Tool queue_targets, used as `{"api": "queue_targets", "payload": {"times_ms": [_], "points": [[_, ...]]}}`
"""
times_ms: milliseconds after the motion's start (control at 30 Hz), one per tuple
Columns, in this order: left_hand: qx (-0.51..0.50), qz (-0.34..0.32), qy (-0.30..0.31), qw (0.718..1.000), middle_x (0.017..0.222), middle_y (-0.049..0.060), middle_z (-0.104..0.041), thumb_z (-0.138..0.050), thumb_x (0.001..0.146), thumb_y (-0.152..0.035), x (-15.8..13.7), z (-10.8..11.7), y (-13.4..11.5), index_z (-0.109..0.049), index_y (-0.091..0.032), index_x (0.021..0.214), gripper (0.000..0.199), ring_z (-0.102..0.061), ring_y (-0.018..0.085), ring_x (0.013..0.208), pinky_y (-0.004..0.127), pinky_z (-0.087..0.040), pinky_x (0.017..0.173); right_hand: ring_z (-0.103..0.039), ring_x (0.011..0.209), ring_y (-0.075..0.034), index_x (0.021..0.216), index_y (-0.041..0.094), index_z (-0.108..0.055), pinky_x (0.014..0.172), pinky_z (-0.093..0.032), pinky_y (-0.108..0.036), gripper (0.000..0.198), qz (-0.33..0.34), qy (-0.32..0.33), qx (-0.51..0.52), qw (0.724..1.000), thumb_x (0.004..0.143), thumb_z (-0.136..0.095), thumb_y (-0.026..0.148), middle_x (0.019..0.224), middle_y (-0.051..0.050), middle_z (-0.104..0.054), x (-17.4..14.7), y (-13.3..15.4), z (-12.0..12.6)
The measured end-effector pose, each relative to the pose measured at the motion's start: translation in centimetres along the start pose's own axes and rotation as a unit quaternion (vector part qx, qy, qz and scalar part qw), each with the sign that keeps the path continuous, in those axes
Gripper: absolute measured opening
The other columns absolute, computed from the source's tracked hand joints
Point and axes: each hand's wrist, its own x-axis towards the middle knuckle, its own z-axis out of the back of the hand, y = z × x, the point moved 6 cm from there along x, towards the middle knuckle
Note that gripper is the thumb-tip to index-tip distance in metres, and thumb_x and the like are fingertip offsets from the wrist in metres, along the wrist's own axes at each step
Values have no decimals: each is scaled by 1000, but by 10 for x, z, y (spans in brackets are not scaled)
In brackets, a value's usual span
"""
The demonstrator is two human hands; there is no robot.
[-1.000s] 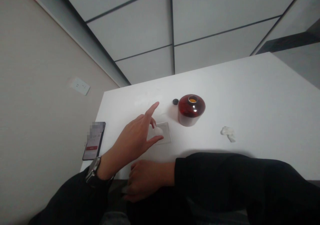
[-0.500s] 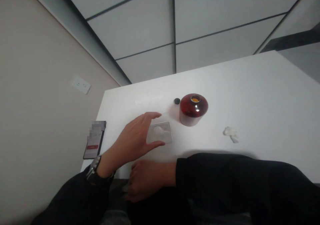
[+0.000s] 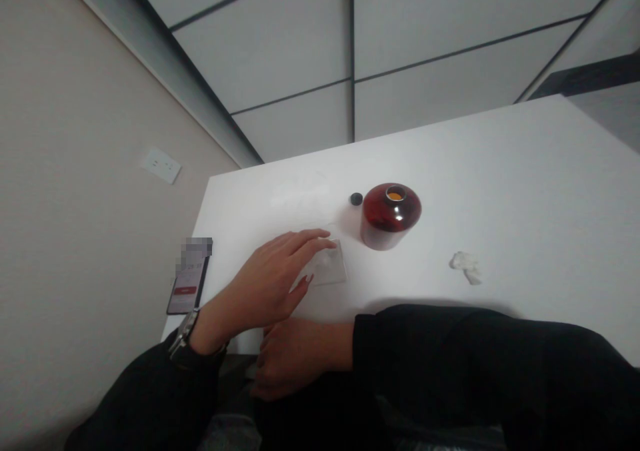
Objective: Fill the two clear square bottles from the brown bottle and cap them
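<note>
My left hand (image 3: 270, 277) reaches over a small clear plastic box (image 3: 333, 274) on the white table. Its fingers are stretched out and its thumb stands apart, with the fingertips above the far part of the box. A pale shape shows inside the box, partly hidden by the fingers. Below it, my right hand (image 3: 295, 357) rests at the table's near edge, fingers curled in; anything inside them is hidden. Beyond the box, to the right, stands a dark red glass bottle (image 3: 390, 217) with an uncovered round mouth. A small black cap (image 3: 356, 199) lies beside the bottle.
A crumpled white tissue (image 3: 465, 265) lies on the table (image 3: 525, 191) to the right. At the left edge is a phone (image 3: 189, 277) with a lit screen. A wall with a socket (image 3: 163, 165) bounds the left; panelled doors (image 3: 290, 57) stand behind.
My left hand has lost its wide grasp around the box: its fingers now extend over the top and the thumb has drawn back. My right hand stays put. The view has shifted slightly.
</note>
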Motion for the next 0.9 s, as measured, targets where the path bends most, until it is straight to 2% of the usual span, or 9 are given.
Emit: {"api": "queue_targets", "payload": {"times_ms": [67, 167, 233, 300, 367, 500, 600, 700, 900], "points": [[-5, 2, 4, 1000, 152, 14, -63, -66, 98, -27, -1, 0, 0, -48, -22, 148, 54, -62, 30, 140, 50, -53, 115, -78, 82, -20, 97, 18, -81, 68, -49, -34, 39, -1, 0, 0, 1000, 111, -51, 38, 86, -4, -83, -1, 0, 0], [23, 56, -5, 998, 132, 14, -74, -72, 96, -43, -1, -1, 6, -57, -19, 133, 47, -73, 34, 120, 53, -58, 106, -78, 80, -20, 95, 19, -80, 71, -50, -34, 35, 0, -15, 8, 1000, 110, -55, 38, 86, -2, -83, -1, 0, 0], [41, 54, -8, 998, 130, 13, -75, -63, 101, -34, 0, -3, 5, -60, -19, 127, 31, -73, 33, 119, 53, -58, 105, -77, 80, -19, 93, 18, -80, 71, -51, -33, 36, -1, -28, 12, 1000, 109, -55, 39, 85, -3, -83, -1, 0, -1], [43, 24, -5, 999, 140, 13, -71, -57, 101, -24, 1, -5, 1, -59, -20, 133, 32, -70, 32, 127, 52, -58, 107, -77, 79, -19, 94, 17, -80, 70, -51, -33, 38, -3, -33, 11, 999, 110, -53, 38, 85, -5, -83, -1, -1, -2], [39, 13, -6, 999, 145, 13, -69, -61, 100, -29, 1, -7, 0, -57, -21, 138, 39, -69, 32, 130, 51, -58, 107, -76, 77, -19, 94, 17, -80, 69, -51, -33, 37, -2, -31, 10, 999, 110, -53, 38, 84, -4, -82, 0, -1, -4], [56, 90, -16, 994, 130, 14, -77, -68, 99, -50, 1, -10, 11, -61, -18, 128, 43, -77, 33, 114, 49, -62, 96, -75, 76, -18, 90, 19, -78, 69, -51, -33, 36, -7, -30, 9, 999, 109, -54, 38, 80, -3, -80, 0, -1, -4], [50, 72, -19, 996, 136, 12, -76, -60, 105, -40, 0, -9, 9, -61, -20, 126, 29, -75, 31, 119, 46, -61, 99, -75, 77, -18, 93, 18, -77, 70, -52, -32, 35, -15, -21, 5, 1000, 109, -53, 38, 81, -4, -79, 1, -2, -2], [34, 33, -28, 998, 142, 12, -72, -63, 103, -39, 0, -8, 6, -58, -21, 134, 36, -72, 31, 128, 49, -58, 107, -74, 77, -18, 94, 18, -76, 72, -52, -32, 34, -8, -7, 6, 1000, 109, -53, 38, 83, -4, -80, 0, 0, 0], [77, 119, -4, 990, 134, 17, -76, -66, 103, -47, 2, -13, 13, -63, -16, 126, 38, -78, 34, 112, 47, -64, 89, -75, 76, -19, 96, 17, -77, 68, -50, -32, 36, -17, -26, 7, 1000, 110, -53, 40, 80, -4, -80, -2, -1, 5]]}}
